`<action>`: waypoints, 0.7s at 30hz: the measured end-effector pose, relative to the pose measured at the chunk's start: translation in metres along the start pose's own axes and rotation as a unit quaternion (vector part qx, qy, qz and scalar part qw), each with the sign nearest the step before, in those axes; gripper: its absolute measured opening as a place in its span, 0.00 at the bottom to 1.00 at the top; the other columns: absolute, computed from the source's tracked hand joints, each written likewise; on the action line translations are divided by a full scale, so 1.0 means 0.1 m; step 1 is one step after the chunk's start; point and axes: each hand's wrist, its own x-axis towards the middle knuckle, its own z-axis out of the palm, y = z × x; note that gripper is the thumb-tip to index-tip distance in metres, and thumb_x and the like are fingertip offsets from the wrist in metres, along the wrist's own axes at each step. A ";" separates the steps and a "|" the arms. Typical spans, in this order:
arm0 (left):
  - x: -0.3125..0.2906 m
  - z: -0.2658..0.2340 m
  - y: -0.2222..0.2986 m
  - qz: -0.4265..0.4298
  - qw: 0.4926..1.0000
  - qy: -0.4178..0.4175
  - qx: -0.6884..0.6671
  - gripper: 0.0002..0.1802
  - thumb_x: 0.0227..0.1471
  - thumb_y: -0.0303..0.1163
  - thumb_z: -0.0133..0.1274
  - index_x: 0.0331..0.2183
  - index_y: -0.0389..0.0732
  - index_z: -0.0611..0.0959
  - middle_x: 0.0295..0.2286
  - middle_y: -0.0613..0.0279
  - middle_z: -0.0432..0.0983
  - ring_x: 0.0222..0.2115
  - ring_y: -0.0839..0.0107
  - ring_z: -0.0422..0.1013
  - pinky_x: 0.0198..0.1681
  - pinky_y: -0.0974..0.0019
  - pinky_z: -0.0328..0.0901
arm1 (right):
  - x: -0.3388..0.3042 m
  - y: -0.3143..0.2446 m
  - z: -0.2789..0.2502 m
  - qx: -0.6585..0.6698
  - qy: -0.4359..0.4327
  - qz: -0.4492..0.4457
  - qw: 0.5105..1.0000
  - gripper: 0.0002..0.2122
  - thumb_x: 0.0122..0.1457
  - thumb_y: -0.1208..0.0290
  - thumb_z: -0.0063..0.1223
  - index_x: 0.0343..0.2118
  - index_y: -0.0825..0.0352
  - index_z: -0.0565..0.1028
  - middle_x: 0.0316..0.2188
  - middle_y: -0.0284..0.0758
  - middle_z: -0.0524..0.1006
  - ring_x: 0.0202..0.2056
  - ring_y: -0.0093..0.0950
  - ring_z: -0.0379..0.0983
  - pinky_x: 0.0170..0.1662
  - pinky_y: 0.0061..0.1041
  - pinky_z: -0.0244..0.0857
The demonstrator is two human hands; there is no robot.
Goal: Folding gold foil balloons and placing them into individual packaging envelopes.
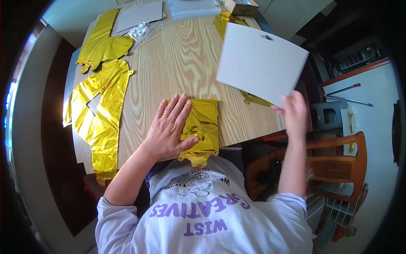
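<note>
My left hand (172,122) lies flat, fingers stretched out, on a folded gold foil balloon (204,122) at the near edge of the table. The balloon's tabbed end hangs over that edge toward my shirt. Held up at the right, a white card sheet (262,63) with a small hole near its far edge is gripped at its near corner by my right hand (292,108). That hand is slightly blurred. The card covers part of another gold foil piece (256,98) on the table beneath it.
Two flat gold foil balloons (99,110) lie along the table's left side. At the back are white cards (141,17), a bundle of white ribbon (138,31), clear plastic bags (192,8) and a cardboard box (241,7). A wooden chair (338,169) stands at the right.
</note>
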 end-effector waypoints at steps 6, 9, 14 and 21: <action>-0.06 -0.02 0.02 -0.011 0.999 0.042 -0.001 0.51 0.58 0.65 0.43 0.66 0.32 0.58 0.67 0.41 0.49 0.69 0.44 0.42 0.70 0.43 0.36 | 0.12 -0.01 0.88 -0.279 -0.246 -0.033 0.928 0.07 0.58 0.74 0.59 0.34 0.73 0.76 0.27 0.39 0.79 0.27 0.27 0.76 0.33 0.29 0.69; -0.07 -0.03 0.04 -0.024 0.997 0.068 -0.009 0.50 0.59 0.63 0.45 0.66 0.32 0.58 0.66 0.40 0.51 0.69 0.43 0.44 0.70 0.43 0.37 | 0.11 -0.17 0.96 -0.325 -0.399 0.011 0.857 0.08 0.54 0.72 0.61 0.31 0.72 0.77 0.23 0.41 0.78 0.26 0.28 0.75 0.32 0.31 0.68; -0.06 0.03 -0.02 -0.052 0.995 0.077 -0.039 0.49 0.59 0.61 0.46 0.66 0.32 0.59 0.65 0.40 0.55 0.68 0.43 0.49 0.69 0.43 0.41 | 0.18 -0.42 1.01 -0.390 -0.523 0.026 0.758 0.10 0.53 0.68 0.62 0.28 0.71 0.78 0.22 0.42 0.79 0.26 0.32 0.77 0.31 0.31 0.69; 0.09 -0.14 -0.29 -0.134 0.965 0.111 -0.197 0.42 0.64 0.54 0.44 0.65 0.31 0.61 0.63 0.39 0.58 0.66 0.42 0.51 0.69 0.48 0.45 | 0.12 -0.59 1.18 -0.313 -0.257 -0.143 0.903 0.17 0.64 0.61 0.53 0.49 0.68 0.78 0.50 0.47 0.78 0.52 0.42 0.75 0.56 0.38 0.67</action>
